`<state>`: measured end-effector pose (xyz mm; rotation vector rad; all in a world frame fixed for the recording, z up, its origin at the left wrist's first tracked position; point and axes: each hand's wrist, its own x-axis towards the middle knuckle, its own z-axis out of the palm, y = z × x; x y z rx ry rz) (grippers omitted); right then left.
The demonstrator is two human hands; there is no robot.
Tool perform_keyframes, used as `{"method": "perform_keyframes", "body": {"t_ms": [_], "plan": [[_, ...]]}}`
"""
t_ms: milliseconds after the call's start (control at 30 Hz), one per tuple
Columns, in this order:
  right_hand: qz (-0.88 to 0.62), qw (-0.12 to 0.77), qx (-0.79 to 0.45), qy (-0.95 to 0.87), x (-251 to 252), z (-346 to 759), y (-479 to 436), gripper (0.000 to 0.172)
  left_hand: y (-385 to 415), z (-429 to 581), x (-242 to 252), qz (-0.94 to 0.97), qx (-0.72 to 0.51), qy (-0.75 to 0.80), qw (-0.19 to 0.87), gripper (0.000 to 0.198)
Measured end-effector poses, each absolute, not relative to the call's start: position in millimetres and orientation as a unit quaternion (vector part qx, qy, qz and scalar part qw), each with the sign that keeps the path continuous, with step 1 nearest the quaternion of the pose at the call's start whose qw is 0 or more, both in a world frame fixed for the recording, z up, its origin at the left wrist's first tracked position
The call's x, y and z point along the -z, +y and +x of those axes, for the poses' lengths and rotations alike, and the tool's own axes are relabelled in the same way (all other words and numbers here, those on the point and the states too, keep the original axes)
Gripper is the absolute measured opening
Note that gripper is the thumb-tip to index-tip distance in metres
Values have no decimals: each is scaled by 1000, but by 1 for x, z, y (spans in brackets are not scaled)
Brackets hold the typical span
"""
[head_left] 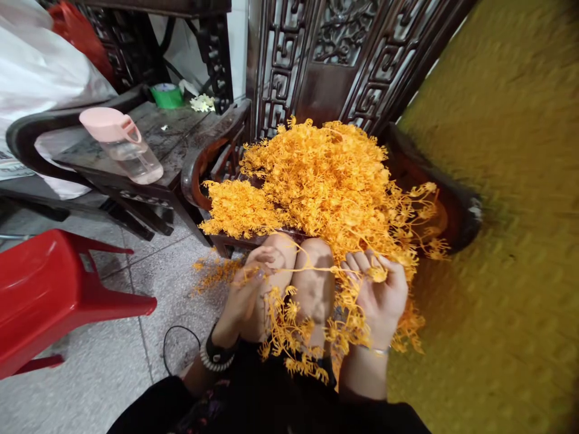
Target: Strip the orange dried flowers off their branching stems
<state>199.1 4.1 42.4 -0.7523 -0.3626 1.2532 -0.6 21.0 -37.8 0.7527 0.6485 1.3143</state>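
Observation:
An orange plastic flower spray [289, 319] with thin branching stems hangs between my hands, above my knees. My left hand [248, 286] is closed on a stem end at the left, its fingers pinched together. On the right, my right hand [382, 289] curls its fingers around the other part of the spray, with small blossoms showing at the palm. One stem runs nearly level from hand to hand. Just beyond my knees a large heap of similar orange flower sprays [325, 181] covers the seat of a dark carved wooden chair.
A pink-lidded water bottle [129, 150] and a roll of green tape [167, 95] stand on a dark wooden side table [154, 129] at the left. Nearer is a red plastic stool [58, 289]. A yellow-brown textured surface [497, 271] fills the right side.

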Motion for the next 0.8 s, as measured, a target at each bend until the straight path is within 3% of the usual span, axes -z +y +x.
{"method": "perform_keyframes", "body": {"t_ms": [167,400,500,633,767,800], "plan": [[-357,765,-508,-173,-41,211,0,33,36,-22,42,215,-603,243,729,13],[-485,676,-483,-272,-30,207,-7,22,40,-28,12,326,-689,273,587,6],[-554,635,-477,-249,-24,200,-10,19,35,-21,-10,488,-699,285,438,28],[-610,554,-523,-220,-23,192,-14,29,39,-12,-26,724,-536,305,307,59],[-569,535,-575,-243,-32,192,-15,22,58,-12,-24,830,-427,279,225,20],[-541,548,-589,-245,-35,195,-15,21,62,-14,-23,841,-420,274,204,17]]}}
